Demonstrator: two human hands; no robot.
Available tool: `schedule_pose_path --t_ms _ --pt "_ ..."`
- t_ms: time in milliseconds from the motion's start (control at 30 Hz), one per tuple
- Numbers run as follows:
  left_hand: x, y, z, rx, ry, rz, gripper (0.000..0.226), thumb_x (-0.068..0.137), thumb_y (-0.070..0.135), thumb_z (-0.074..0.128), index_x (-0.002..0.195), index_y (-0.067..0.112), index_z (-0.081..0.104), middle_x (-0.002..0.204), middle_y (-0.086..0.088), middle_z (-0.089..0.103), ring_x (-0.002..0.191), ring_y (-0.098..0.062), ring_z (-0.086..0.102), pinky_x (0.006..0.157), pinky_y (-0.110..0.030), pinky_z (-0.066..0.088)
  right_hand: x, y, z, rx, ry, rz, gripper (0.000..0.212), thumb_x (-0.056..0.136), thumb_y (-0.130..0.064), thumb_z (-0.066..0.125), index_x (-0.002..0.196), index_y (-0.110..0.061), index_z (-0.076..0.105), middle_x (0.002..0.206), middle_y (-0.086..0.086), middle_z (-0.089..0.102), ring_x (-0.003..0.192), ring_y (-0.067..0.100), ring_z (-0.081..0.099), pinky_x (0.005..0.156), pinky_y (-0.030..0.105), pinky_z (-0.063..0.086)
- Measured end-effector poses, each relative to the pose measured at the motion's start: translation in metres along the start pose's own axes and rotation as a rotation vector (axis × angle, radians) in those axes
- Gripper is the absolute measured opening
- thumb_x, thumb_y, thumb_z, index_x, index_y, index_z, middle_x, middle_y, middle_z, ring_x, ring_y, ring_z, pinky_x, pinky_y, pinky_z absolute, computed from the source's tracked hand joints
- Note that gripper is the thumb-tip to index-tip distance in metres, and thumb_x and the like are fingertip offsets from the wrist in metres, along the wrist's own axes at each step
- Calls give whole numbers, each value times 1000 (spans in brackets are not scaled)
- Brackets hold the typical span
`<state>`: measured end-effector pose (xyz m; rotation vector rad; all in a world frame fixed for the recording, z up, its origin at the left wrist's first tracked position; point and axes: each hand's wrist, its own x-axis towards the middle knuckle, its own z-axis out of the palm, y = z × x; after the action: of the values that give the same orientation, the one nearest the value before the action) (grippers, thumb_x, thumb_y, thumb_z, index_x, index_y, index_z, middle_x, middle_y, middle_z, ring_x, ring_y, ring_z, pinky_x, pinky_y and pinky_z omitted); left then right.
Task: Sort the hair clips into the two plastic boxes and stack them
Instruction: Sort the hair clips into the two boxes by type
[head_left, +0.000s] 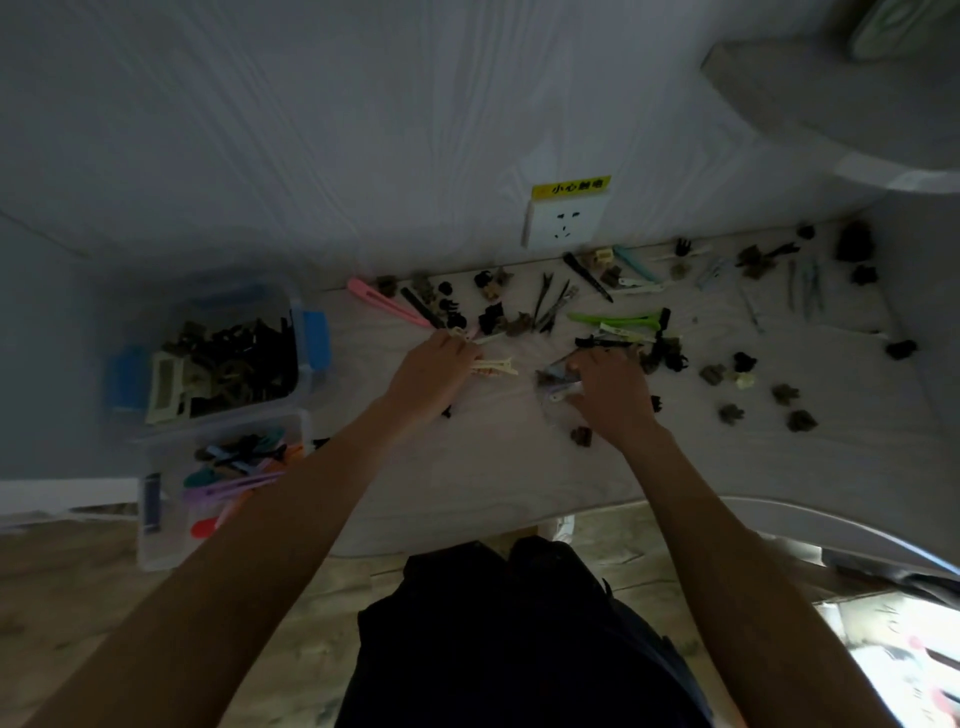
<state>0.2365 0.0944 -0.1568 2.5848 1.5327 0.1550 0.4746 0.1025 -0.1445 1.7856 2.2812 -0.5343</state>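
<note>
Two clear plastic boxes stand at the table's left end. The far box (306, 358), with blue latches, holds dark claw clips. The near box (156, 551) holds long coloured clips. My left hand (431, 374) grips cream long clips (493, 368) that stick out to its right. My right hand (610, 392) grips a few long clips (558, 375), grey and white, pointing left. Several loose clips lie across the table: a pink long clip (384, 302), a green long clip (613, 318), dark claw clips (802, 420).
A white wall socket (563, 222) with a yellow label sits just behind the table's far edge. The white table (493, 478) ends near my dark trousers; wooden floor lies below. A grey shape (831, 93) hangs at the upper right.
</note>
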Motion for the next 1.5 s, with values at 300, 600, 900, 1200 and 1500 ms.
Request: schedule_pose_path --t_ms 300,600,900,1200,1500 --pt "2 52 -7 -237 57 -87 17 89 7 44 98 1 56 91 -18 56 63 -27 52 50 -29 35 8 13 15 -164 50 -38 21 77 -7 71 91 4 60 85 23 61 79 37 59 69 39 49" --pt "19 81 13 -330 -228 -127 34 88 18 52 122 12 50 104 -10 63 89 -27 61 69 -35 46 -5 30 -10 266 116 121 27 100 -18 32 114 1 43 94 23 59 68 27 47 58 32 29" --pt "1 66 19 -348 -116 -248 26 88 28 58 102 6 62 96 -12 65 86 -29 61 69 -35 44 24 13 -6 61 128 -139 27 95 -19 39 116 -4 49 94 19 64 79 31 60 57 29 33" --pt "-27 56 13 -350 61 -498 25 92 27 53 104 6 59 95 -12 58 84 -27 58 66 -30 39 24 13 -5 147 204 -208 21 94 -15 48 109 -5 58 89 22 67 76 32 62 59 31 37" --pt "-48 52 -50 -579 141 -417 32 94 31 47 106 3 55 88 -9 50 74 -12 42 60 -20 25 5 -45 -50 669 297 -106 18 100 -24 34 87 -12 37 60 -5 36 51 8 35 45 24 23"
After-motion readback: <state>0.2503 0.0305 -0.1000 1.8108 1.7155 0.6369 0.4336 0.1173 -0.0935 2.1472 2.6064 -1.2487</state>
